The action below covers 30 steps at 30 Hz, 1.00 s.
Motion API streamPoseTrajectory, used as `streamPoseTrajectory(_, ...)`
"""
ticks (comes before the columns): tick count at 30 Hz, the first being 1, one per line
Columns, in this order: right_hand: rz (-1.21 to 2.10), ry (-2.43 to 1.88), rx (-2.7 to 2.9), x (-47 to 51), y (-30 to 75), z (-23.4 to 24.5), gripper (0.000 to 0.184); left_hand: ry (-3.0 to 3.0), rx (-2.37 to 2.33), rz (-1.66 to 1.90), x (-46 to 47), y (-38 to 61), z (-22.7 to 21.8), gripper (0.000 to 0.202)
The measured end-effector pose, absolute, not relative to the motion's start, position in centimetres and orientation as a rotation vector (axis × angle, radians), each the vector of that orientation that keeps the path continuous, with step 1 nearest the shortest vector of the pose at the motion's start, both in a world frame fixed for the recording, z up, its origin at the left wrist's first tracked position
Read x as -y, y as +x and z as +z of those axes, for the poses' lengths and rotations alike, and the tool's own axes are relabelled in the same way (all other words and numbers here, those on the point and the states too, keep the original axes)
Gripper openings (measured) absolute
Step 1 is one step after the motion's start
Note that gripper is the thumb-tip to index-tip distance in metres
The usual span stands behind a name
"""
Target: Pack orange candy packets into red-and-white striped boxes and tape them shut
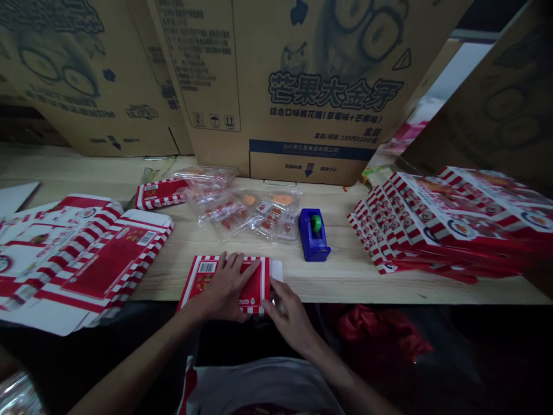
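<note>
A small red-and-white striped carton (223, 285) lies flat on the wooden bench (328, 282) in front of me, with a barcode near its far edge. My left hand (225, 286) grips its top with the fingers spread. My right hand (289, 317) holds the carton's right end, next to a white end flap (277, 270). Behind the carton lie clear plastic packets (242, 210) of small red-and-orange pieces. A blue tape dispenser (314, 235) with a green roll stands to their right.
Flat printed carton blanks (86, 259) overhang the bench at left. A leaning row of striped cartons (444, 225) fills the right side. Large printed cardboard sheets (302, 86) stand along the back. Red plastic (380, 331) lies in the dark below the bench edge.
</note>
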State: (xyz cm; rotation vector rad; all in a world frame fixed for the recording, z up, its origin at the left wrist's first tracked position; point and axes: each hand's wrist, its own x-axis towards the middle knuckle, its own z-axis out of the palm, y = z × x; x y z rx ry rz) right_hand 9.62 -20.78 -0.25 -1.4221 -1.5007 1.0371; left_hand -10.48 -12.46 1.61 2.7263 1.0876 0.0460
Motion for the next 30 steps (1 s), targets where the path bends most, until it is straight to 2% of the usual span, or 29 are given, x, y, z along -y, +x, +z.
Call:
streamPoseTrajectory(5, 0.742, -1.445, 1.204, 21.5, 9.8, 0.7, 0.019, 2.573, -1.491, 0.328, 12.7, -10.4, 3.3, 0.112)
streamPoseTrajectory(7, 0.737, -1.386, 1.088, 21.9, 9.8, 0.9, 0.030, 2.453, -1.665, 0.485, 13.8, -9.6, 4.1, 0.117)
streamPoseTrajectory(10, 0.926, -1.301, 0.949, 21.8, 9.4, 1.0, 0.041, 2.276, -1.739, 0.603, 16.2, -7.9, 4.0, 0.126)
streamPoseTrajectory(12, 0.978, -1.287, 0.853, 21.2, 9.4, 1.0, 0.038, 2.143, -1.664, 0.706, 17.7, -7.0, 2.8, 0.114)
streamPoseTrajectory(14, 1.019, -1.283, 0.812, 20.7, 10.1, 1.0, 0.034, 1.973, -1.532, 0.846, 18.7, -6.7, 1.2, 0.088)
streamPoseTrajectory(16, 1.062, -1.297, 0.830, 20.4, 11.1, 0.8, 0.041, 1.790, -1.385, 0.951, 19.2, -6.8, -0.4, 0.070)
streamPoseTrajectory(18, 1.074, -1.324, 0.879, 20.6, 12.1, 0.3, 0.047, 1.625, -1.269, 0.995, 19.3, -7.2, -1.5, 0.063)
streamPoseTrajectory(21, 1.060, -1.352, 0.977, 21.2, 13.2, -0.8, 0.045, 1.398, -1.128, 0.981, 19.3, -7.8, -1.8, 0.061)
streamPoseTrajectory(26, 0.927, -1.411, 1.253, 21.6, 14.4, -2.0, 0.026, 1.186, -0.906, 0.883, 18.9, -8.1, -1.0, 0.054)
streamPoseTrajectory(29, 0.917, -1.391, 1.399, 21.2, 14.7, -1.9, 0.010, 1.169, -0.902, 0.851, 18.3, -7.7, -0.8, 0.038)
streamPoseTrajectory(30, 0.922, -1.371, 1.422, 21.1, 14.7, -1.8, 0.010, 1.138, -0.905, 0.854, 18.2, -7.5, -0.7, 0.033)
